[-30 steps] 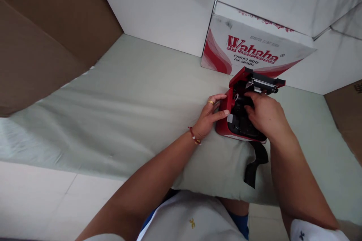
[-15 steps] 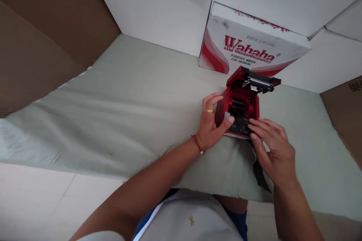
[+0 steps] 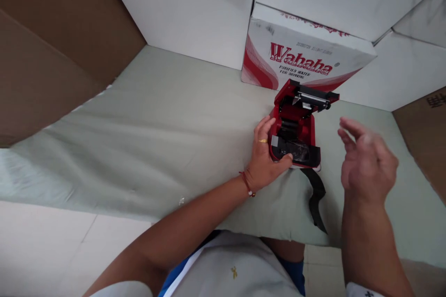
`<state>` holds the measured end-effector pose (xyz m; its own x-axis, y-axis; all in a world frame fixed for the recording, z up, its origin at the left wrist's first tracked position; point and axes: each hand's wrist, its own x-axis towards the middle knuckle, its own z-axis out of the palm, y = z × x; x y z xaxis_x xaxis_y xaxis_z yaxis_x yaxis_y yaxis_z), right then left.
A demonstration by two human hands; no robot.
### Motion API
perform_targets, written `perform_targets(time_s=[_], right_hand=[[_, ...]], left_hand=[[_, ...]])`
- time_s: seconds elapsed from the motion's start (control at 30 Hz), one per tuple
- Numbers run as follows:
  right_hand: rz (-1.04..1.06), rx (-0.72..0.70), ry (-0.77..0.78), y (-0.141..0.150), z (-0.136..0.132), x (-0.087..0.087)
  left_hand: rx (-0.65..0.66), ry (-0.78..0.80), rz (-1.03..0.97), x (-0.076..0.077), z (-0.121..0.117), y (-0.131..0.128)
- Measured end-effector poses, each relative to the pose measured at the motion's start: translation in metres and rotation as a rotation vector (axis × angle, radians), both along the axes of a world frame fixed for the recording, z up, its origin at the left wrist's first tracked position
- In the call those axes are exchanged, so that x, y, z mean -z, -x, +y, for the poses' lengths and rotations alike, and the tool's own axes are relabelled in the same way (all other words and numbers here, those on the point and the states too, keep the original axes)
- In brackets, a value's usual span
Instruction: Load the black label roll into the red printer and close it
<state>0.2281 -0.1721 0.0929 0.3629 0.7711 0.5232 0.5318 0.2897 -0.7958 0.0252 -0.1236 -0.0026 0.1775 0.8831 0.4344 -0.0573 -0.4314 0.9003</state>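
Note:
A small red and black printer stands on the cloth with its lid raised, showing a dark roller and bay inside. My left hand grips its near left corner, fingers along the left side and thumb on the front edge. Off to the right of the printer, my right hand is raised and touches nothing; it is slightly blurred, its forefinger stretched out and no object visible in it. From under the printer's front a black strap trails toward me.
Pale green cloth covers the table, creased on the left. Behind the printer stands a Wahaha water carton against large white boxes. Brown cardboard boxes flank the left side, and another brown box the right.
My right hand has lifted off the printer's front right and moved away to the right. The left hand stays on the printer, whose lid remains raised.

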Motion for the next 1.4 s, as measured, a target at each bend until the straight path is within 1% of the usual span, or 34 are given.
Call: perform_targets(time_s=[0.03,0.07,0.1,0.17,0.2,0.27,0.33,0.4,0.43,0.53,0.6,0.7,0.83,0.9,0.97,1.03,1.1,1.23,1.33,1.4], right_hand=[[0.114,0.039,-0.016,-0.006,0.018,0.001],[0.181,0.045,0.004,-0.011,0.036,0.002],[0.225,0.032,0.030,-0.016,0.054,0.004],[0.256,-0.045,0.085,-0.020,0.081,0.009],[0.255,-0.089,0.100,-0.020,0.089,0.010],[0.223,-0.132,0.105,-0.016,0.094,0.012],[0.159,-0.089,0.083,-0.010,0.084,0.012],[0.088,-0.051,0.049,-0.005,0.065,0.013],[0.051,-0.059,0.041,-0.004,0.054,0.014],[-0.077,-0.168,0.103,-0.004,0.024,0.018],[-0.149,-0.228,0.169,-0.007,0.011,0.021],[-0.183,-0.256,0.192,-0.011,0.004,0.024],[-0.178,-0.246,0.172,-0.011,0.005,0.028],[-0.178,-0.234,0.158,-0.009,0.006,0.031],[-0.177,-0.223,0.141,-0.008,0.007,0.032],[-0.181,-0.216,0.128,-0.006,0.007,0.033],[-0.200,-0.213,0.123,-0.004,0.006,0.032],[-0.274,-0.268,0.109,0.002,-0.005,0.025],[-0.429,-0.339,0.053,0.007,-0.019,0.020],[-0.545,-0.348,0.008,0.009,-0.028,0.018]], left_hand=[[0.000,0.010,0.000,-0.001,0.000,0.000],[-0.001,0.018,0.000,-0.001,0.000,0.000],[-0.001,0.026,0.000,-0.002,0.000,0.000],[-0.001,0.037,0.001,-0.003,-0.001,0.001],[0.001,0.039,0.002,-0.003,-0.001,0.001],[0.004,0.035,0.004,-0.003,-0.001,0.002],[0.001,0.023,0.006,-0.002,-0.001,0.002],[-0.005,0.005,0.009,0.000,-0.001,0.002],[-0.011,-0.007,0.012,0.001,-0.001,0.002],[-0.049,-0.064,0.042,0.003,-0.001,0.003],[-0.067,-0.140,0.095,0.001,0.000,0.006],[-0.043,-0.228,0.199,-0.006,0.001,0.014],[0.008,-0.194,0.305,-0.015,0.004,0.023],[0.005,-0.216,0.289,-0.015,0.007,0.024],[0.001,-0.247,0.233,-0.012,0.010,0.023],[0.030,-0.247,0.161,-0.010,0.012,0.023],[0.094,-0.186,0.067,-0.008,0.015,0.024],[0.211,0.068,-0.147,-0.004,0.027,0.028],[0.256,0.228,-0.223,0.006,0.041,0.028],[0.297,0.291,-0.224,0.013,0.049,0.026]])
